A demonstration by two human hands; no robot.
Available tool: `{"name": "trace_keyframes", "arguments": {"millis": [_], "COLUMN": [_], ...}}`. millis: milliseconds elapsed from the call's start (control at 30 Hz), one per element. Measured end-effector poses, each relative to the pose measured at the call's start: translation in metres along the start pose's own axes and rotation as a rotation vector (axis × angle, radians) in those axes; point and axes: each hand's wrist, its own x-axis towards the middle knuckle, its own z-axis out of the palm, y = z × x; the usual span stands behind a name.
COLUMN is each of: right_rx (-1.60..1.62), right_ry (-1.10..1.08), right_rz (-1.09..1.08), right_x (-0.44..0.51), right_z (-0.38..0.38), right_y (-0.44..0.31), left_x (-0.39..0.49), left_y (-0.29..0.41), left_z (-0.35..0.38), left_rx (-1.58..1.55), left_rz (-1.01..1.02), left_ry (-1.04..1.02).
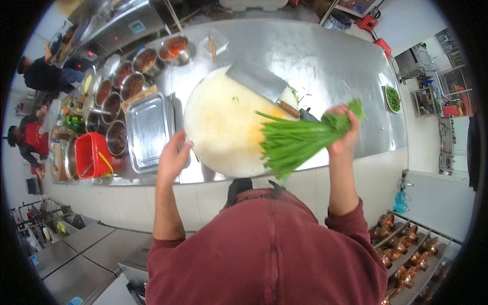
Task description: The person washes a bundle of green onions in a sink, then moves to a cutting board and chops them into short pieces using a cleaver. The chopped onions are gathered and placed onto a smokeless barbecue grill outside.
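Observation:
My right hand [345, 129] grips a bunch of green leafy stalks [301, 143] by its leafy end, and the stalk ends fan out over the right edge of a round white chopping board [221, 126]. A cleaver [261, 80] with a wooden handle rests across the board's far right side, blade to the left. Small green scraps [293, 93] lie by its handle. To the left of the board, my left hand [175, 156] holds nothing, its fingers apart, near a stack of rectangular steel trays [148, 133].
Several steel pots [133, 85] with reddish contents stand at the left, near a red bucket [91, 154]. A plate of green vegetables [392, 99] sits at the steel table's [324, 49] right end. Two people [32, 137] are at far left. A rack of browned food [404, 251] stands lower right.

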Motion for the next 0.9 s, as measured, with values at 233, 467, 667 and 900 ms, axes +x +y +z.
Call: {"name": "trace_keyframes", "arguments": {"millis": [233,467,667,900], "right_rx": [0.104,0.283,0.268,0.155], "right_ry": [0.026,0.217,0.334,0.576], "right_rz": [-0.319,-0.657,-0.829,-1.075], "right_x": [-0.126,-0.286,-0.399,-0.433], "right_z": [-0.103,-0.261,-0.343,-0.44], "right_y": [-0.186,-0.373,-0.5,-0.628], "left_x": [-0.053,-0.174,-0.328,-0.334], "left_y": [0.092,0.333,0.559,0.684], "left_z": [0.147,0.316,0.422,0.616], "left_rx": [0.133,0.026,-0.413,-0.586], "left_rz": [0.301,1.198,1.561,1.783], "left_ry": [-0.217,-0.338,-0.826,-0.859]}}
